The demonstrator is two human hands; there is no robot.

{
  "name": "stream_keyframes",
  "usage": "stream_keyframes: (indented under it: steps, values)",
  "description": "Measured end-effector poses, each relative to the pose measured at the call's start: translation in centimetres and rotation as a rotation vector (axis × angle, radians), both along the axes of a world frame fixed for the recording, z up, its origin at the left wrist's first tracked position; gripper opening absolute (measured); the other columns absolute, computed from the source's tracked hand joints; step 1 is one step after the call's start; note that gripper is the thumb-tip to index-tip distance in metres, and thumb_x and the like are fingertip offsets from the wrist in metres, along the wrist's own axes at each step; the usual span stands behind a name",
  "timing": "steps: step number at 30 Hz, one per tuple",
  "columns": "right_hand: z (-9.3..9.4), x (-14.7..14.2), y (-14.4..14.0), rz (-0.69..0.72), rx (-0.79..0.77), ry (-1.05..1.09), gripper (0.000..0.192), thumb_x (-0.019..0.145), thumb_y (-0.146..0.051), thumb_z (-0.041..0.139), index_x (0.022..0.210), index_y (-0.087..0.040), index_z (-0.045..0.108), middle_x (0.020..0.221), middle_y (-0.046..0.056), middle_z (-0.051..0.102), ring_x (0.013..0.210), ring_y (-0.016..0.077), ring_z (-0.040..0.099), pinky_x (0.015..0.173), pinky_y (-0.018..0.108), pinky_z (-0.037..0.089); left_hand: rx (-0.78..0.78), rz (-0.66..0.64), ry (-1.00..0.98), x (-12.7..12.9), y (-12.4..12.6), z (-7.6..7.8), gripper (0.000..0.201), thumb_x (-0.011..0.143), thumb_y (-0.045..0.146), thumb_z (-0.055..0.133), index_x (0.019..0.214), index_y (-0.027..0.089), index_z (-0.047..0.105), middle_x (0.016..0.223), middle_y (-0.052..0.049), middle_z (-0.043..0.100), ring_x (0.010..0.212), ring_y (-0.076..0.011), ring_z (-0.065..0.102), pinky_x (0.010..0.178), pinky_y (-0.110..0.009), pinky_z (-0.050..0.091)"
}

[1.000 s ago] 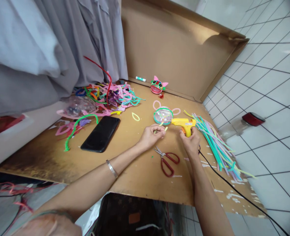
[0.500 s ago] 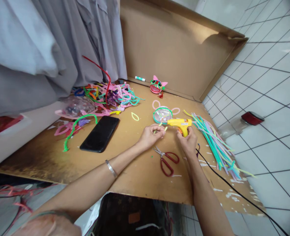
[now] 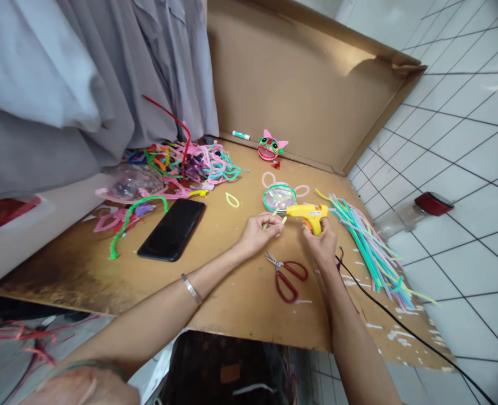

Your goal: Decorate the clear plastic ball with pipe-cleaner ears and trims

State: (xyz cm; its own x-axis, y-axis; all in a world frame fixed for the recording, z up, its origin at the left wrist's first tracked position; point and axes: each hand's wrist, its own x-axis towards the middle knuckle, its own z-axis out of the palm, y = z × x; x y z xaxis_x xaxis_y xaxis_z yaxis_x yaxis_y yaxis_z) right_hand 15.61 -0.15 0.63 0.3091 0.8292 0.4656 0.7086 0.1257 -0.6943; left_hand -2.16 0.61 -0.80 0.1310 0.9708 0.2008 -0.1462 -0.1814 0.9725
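My right hand is wrapped round the handle of a yellow hot glue gun, its nozzle pointing left. Between the fingers of my left hand is a short yellow-green pipe cleaner, with the nozzle at its end; whether they touch I cannot tell. Just beyond lies a clear round piece with a green pipe-cleaner rim and two pink loops. A yellow pipe-cleaner loop rests to its left. Red-handled scissors lie partly open below my hands.
A black phone lies left of my arm, near a heap of pipe cleaners. Further back are a glue stick and a pink-eared animal face. Pipe cleaners lie right; the black cord trails past them.
The glue gun and my right hand have shifted very slightly left. My left hand keeps its place and grip.
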Motion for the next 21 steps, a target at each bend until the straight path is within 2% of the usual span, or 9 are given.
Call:
stream_keyframes:
  steps: [9,16,18,21]
  values:
    - [-0.1,0.4,0.2,-0.064,0.002,-0.003,0.026,0.063,-0.044,0.059,0.07,-0.024,0.043,0.058,-0.005,0.044,0.054,0.0133,0.039,0.054,0.026,0.034,-0.017,0.0,0.0,0.0,-0.1,0.2,0.018,0.065,0.03,0.07,0.057,0.015,0.063,0.073,-0.003,0.065,0.075,-0.0144,0.059,0.076,-0.027,0.046]
    - [-0.5,0.0,0.1,0.003,-0.01,0.019,0.027,0.064,-0.046,0.059,0.072,-0.023,0.046,0.059,-0.005,0.048,0.055,0.014,0.042,0.054,0.026,0.035,-0.008,-0.011,-0.03,0.0,0.0,0.1,0.017,0.065,0.028,0.071,0.058,0.015,0.064,0.071,-0.002,0.064,0.072,-0.0131,0.058,0.078,-0.027,0.046]
    - [-0.6,0.3,0.3,-0.052,0.003,0.013,0.028,0.064,-0.047,0.059,0.073,-0.023,0.047,0.06,-0.004,0.049,0.056,0.0145,0.043,0.056,0.026,0.035,-0.014,-0.011,-0.036,0.0,0.0,0.0,0.016,0.065,0.028,0.071,0.058,0.015,0.064,0.068,-0.001,0.062,0.072,-0.0131,0.058,0.078,-0.027,0.045]
    - [-0.8,1.5,0.9,-0.212,0.036,0.002,0.03,0.063,-0.048,0.06,0.074,-0.022,0.049,0.063,-0.002,0.051,0.058,0.0155,0.043,0.058,0.028,0.036,-0.027,-0.014,-0.029,0.0,0.1,-0.1,0.016,0.066,0.029,0.07,0.059,0.015,0.064,0.063,0.0,0.06,0.069,-0.0128,0.056,0.076,-0.027,0.044]
